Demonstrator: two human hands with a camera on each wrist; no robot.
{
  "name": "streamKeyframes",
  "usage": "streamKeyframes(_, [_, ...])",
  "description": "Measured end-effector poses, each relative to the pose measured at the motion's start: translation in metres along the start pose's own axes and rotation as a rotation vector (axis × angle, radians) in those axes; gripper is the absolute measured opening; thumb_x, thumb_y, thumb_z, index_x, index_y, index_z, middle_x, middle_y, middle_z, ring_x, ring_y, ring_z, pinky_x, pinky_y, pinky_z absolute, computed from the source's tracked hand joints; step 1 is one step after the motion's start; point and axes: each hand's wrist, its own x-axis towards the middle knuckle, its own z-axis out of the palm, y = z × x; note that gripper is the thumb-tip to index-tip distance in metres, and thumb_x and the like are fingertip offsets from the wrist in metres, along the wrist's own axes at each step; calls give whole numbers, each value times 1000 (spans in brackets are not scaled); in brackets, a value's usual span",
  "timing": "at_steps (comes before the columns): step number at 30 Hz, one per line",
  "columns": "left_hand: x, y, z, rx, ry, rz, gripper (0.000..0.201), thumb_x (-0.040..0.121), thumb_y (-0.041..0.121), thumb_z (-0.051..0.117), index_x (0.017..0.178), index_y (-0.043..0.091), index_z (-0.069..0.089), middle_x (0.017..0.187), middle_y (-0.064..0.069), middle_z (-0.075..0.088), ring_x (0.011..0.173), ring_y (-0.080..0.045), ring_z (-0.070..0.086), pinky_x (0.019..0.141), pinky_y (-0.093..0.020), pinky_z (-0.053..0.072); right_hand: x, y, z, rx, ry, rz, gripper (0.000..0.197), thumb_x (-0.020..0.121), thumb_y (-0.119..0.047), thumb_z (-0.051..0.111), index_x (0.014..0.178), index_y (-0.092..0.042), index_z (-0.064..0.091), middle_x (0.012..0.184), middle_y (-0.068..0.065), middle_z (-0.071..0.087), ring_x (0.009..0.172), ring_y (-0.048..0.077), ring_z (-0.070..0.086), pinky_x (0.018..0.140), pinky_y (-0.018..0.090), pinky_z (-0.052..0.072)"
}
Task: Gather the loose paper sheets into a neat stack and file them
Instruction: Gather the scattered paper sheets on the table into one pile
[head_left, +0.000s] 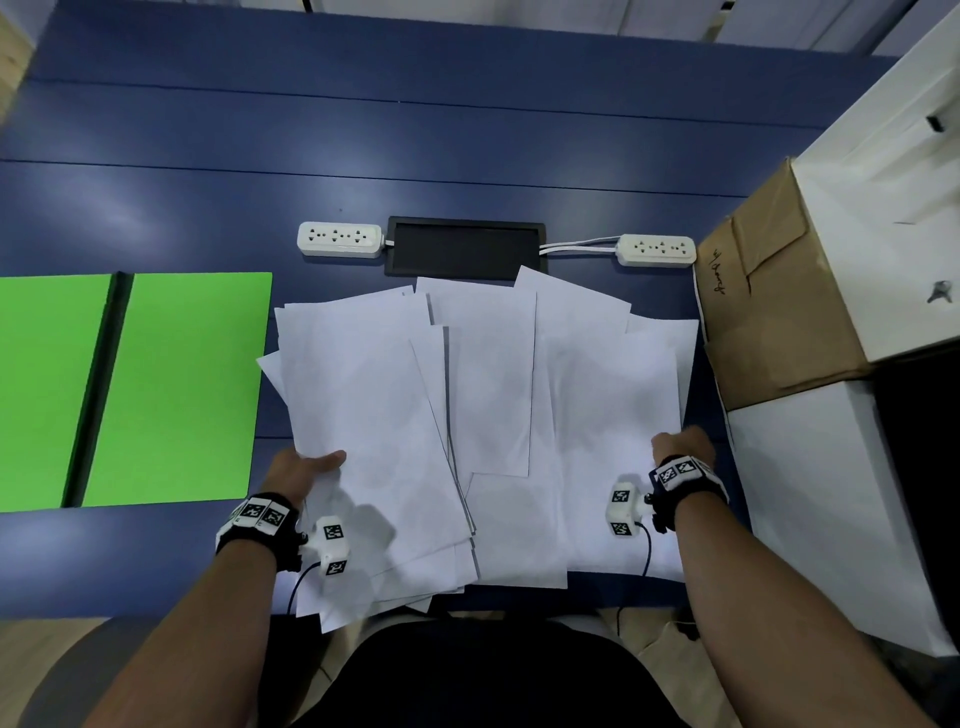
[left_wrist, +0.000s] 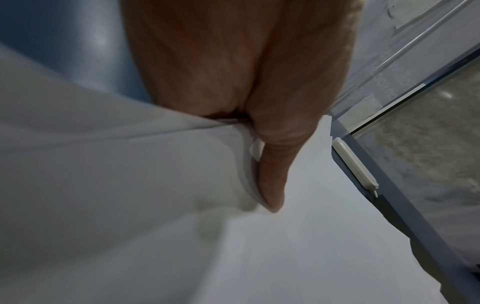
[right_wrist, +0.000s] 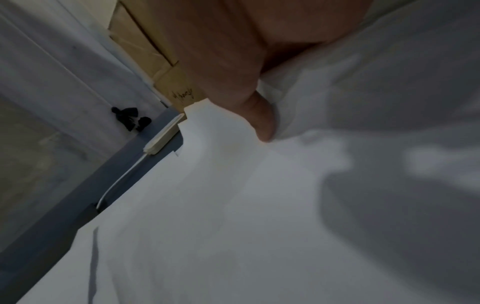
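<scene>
Many paper sheets (head_left: 483, 410) lie fanned and overlapping on our blue worktop (head_left: 363, 156); nothing is squared up yet, and the open green folder (head_left: 171, 384) waits just left of them. Our left hand (head_left: 304, 470) pinches the left edge, thumb on top. Our right hand (head_left: 680, 447) clasps the right edge likewise.

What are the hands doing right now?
Left hand: grips the papers, thumb on top.
Right hand: grips the papers' right edge.
</scene>
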Motion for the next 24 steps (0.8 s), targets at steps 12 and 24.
streamKeyframes(12, [-1,1,2,-24,10,20,12,83,-2,78,89,6,71,92,-15,73,77,-27,68,73,-34,54,-45,-13,-68,-8,285,-264,18,89,-11,60,104,-2,64,108,27,68,101,45,65,81,48,54])
streamKeyframes(24, [3,-4,-2,18,21,25,24,83,6,82,104,3,72,98,-15,75,94,-34,70,95,-49,55,-98,-59,-138,172,550,-355,28,95,-19,59,107,7,61,110,33,65,105,47,62,86,50,49])
